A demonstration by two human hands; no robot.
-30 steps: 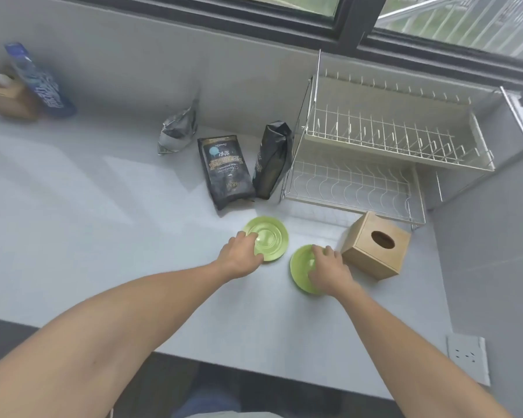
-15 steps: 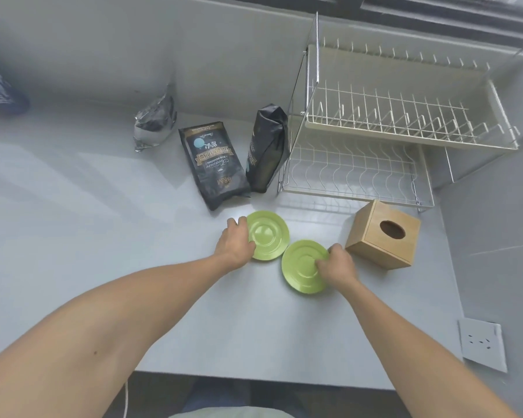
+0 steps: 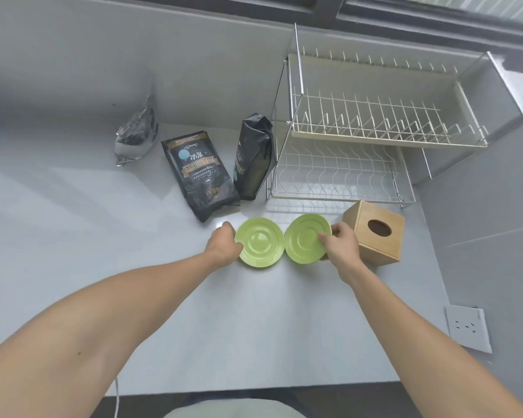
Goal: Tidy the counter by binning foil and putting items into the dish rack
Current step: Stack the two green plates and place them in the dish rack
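Under the right hand (image 3: 340, 245), the saucer (image 3: 304, 239) rim seems pinched, fingertips hidden.

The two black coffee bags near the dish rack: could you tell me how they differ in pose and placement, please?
The printed coffee bag lies flat on the counter, label facing up; the plain black bag stands upright. The flat one lies to the left, clear of the dish rack; the upright one stands right beside the rack's left frame. Both are dark, glossy, and untouched by either hand.

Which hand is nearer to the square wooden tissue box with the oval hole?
The right hand, gripping a green saucer just left of the wooden tissue box. The left hand is farther left, beyond both saucers.
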